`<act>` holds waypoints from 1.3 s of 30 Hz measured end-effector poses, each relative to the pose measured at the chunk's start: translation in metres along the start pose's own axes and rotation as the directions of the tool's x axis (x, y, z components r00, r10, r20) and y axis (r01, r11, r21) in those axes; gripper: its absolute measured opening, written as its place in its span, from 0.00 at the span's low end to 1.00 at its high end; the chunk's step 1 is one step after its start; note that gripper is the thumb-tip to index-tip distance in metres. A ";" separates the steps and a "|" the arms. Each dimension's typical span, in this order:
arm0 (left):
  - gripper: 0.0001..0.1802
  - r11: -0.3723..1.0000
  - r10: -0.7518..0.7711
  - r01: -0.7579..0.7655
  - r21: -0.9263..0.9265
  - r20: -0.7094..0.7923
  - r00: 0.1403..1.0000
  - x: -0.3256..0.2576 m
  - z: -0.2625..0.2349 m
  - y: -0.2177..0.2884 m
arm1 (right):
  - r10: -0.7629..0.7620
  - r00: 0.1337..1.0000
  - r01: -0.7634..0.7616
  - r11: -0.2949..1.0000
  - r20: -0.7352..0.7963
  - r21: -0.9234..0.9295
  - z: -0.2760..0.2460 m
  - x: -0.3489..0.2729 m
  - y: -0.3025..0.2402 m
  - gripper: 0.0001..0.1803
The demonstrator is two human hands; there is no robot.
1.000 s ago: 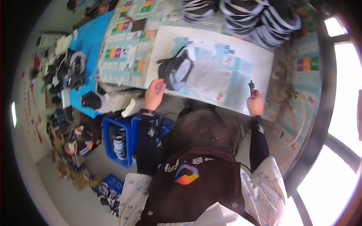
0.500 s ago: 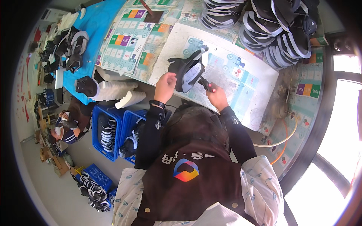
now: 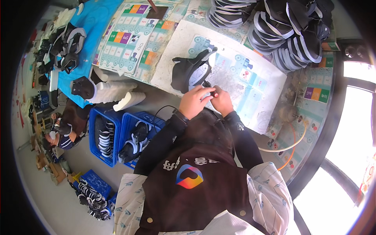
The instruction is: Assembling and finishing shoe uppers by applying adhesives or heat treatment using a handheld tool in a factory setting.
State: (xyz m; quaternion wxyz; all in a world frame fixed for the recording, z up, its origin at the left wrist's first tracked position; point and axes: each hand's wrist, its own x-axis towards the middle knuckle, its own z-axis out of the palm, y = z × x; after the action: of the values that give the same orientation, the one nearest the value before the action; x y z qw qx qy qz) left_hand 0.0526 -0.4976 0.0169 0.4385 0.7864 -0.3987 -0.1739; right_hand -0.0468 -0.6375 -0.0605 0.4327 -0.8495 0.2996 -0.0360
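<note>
A black shoe upper (image 3: 182, 74) with a pale inner lies on the white work board (image 3: 176, 43) in front of me. My right hand (image 3: 223, 102) is closed round a small black hand tool (image 3: 206, 83), its end beside the upper's near edge. My left hand (image 3: 194, 102) is against the right one at the tool, fingers bent and pressed together. What those left fingers pinch is hidden. Neither hand grips the upper.
Stacks of black-and-grey shoe uppers (image 3: 270, 33) stand at the far right of the board. Blue crates (image 3: 93, 137) holding shoe parts are at my left, beside a blue-covered table (image 3: 94, 23). A cream hose (image 3: 288, 149) curves at my right. A seated person (image 3: 64, 135) works at far left.
My left hand has moved right and nearer to me, from beside the upper to the tool in my right hand. The upper has hardly shifted.
</note>
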 end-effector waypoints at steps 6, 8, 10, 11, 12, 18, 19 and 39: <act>0.15 0.983 0.126 -0.134 0.123 0.070 0.990 0.001 0.010 -0.003 | -0.038 0.999 0.039 0.998 0.020 -0.049 0.003 0.004 0.007 0.15; 0.15 0.981 0.127 -0.140 0.137 0.096 0.987 -0.001 0.011 -0.003 | -0.019 0.997 0.026 0.996 0.080 -0.085 0.003 0.004 0.006 0.11; 0.15 0.976 0.130 -0.148 0.158 0.117 0.985 0.000 0.011 -0.004 | -0.059 0.997 0.062 0.997 0.059 -0.053 0.006 0.006 0.010 0.14; 0.15 0.972 0.162 -0.172 0.157 0.076 0.984 0.001 0.015 -0.004 | -0.095 0.995 0.096 0.995 0.035 -0.023 0.007 0.007 0.013 0.16; 0.15 0.968 0.190 -0.193 0.157 0.035 0.981 0.001 0.016 -0.003 | -0.100 0.994 0.101 0.995 0.040 -0.021 0.007 0.007 0.012 0.16; 0.14 0.946 0.178 -0.185 0.265 0.049 0.983 0.001 0.021 0.001 | -0.095 0.994 0.093 0.995 0.048 0.041 0.002 0.006 0.010 0.13; 0.14 0.947 0.175 -0.181 0.267 0.044 0.984 0.001 0.021 0.000 | -0.099 0.994 0.097 0.994 0.052 0.041 0.001 0.006 0.011 0.13; 0.21 0.939 0.131 -0.171 0.297 0.148 0.980 -0.005 0.035 0.000 | 0.013 0.996 -0.021 0.996 0.090 0.087 -0.008 0.001 0.015 0.15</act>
State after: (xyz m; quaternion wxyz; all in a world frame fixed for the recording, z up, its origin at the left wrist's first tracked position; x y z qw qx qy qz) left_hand 0.0276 -0.5133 -0.0032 0.2962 0.7997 -0.5071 -0.1246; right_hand -0.0560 -0.6508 -0.0669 0.4830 -0.8278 0.2854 -0.0076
